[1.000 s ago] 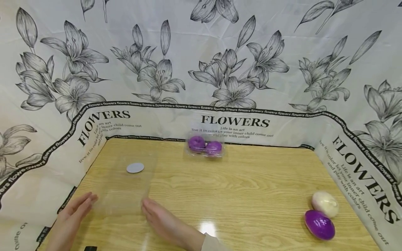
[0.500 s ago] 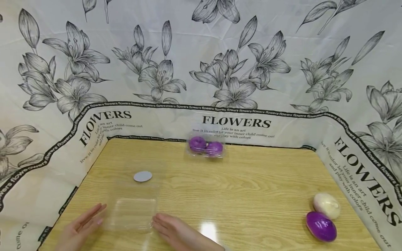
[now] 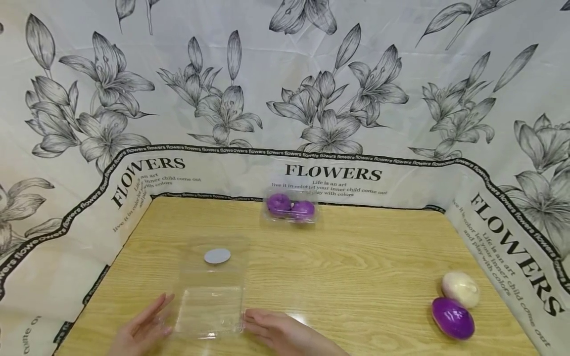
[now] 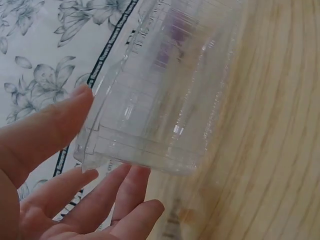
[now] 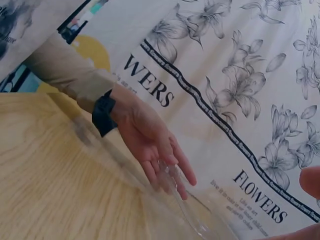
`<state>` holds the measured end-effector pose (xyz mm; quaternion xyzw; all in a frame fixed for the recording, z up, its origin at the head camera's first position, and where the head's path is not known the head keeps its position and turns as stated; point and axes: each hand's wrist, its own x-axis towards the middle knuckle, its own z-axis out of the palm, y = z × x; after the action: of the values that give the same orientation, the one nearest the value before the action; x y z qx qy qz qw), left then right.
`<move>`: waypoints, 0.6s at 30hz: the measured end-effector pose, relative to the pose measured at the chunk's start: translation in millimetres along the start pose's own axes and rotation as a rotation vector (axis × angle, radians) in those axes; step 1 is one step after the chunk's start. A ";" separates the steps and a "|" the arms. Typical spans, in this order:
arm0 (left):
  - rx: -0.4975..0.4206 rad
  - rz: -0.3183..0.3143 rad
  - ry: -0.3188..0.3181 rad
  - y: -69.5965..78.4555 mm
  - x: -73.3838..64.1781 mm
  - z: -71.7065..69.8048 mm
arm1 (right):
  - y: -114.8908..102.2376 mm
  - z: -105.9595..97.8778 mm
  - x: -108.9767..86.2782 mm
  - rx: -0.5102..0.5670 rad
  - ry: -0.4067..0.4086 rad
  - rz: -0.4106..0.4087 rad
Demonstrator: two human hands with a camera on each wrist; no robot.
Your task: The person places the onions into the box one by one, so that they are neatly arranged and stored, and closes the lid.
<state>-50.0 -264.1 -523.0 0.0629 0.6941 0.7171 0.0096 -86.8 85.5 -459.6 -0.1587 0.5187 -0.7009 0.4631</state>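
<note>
A clear plastic clamshell box (image 3: 209,311) lies on the left part of the table with its lid folded back, away from the person. On the lid is a white oval label (image 3: 217,256). My left hand (image 3: 142,326) stands at the box's left side, thumb and fingers spread; in the left wrist view its thumb is at the edge of the clear box (image 4: 140,130) and the fingers are loosely bent near its end. Along the opposite side, my right hand (image 3: 287,332) has its straight fingers right at the wall. No contents show in the box.
At the back edge stands another clear box (image 3: 291,216) holding two purple round things (image 3: 279,203). On the right, a glossy purple oval thing (image 3: 453,318) lies against a cream-white round one (image 3: 461,289). Flower-printed cloth (image 3: 334,99) walls the table (image 3: 347,277) on three sides.
The clear box has moved right and toward the person, with both hands moving along at its sides. The second box and the things on the right stay where they were.
</note>
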 end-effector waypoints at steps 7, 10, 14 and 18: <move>0.009 -0.062 0.033 -0.2 3.0 30.4 | 5.6 -23.7 -24.9 -0.108 -0.032 -0.077; 0.057 -0.098 0.051 2.8 4.6 46.1 | 8.5 -34.2 -37.6 -0.137 -0.038 -0.099; 0.103 -0.127 0.051 5.8 6.5 65.0 | 12.7 -47.2 -54.6 -0.119 -0.046 -0.136; 0.123 -0.124 0.039 8.6 8.5 82.3 | 14.6 -56.8 -68.1 -0.126 -0.039 -0.172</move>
<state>-49.3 -181.7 -511.4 0.0063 0.7393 0.6723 0.0366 -84.2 173.4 -478.2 -0.2454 0.5371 -0.7008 0.4003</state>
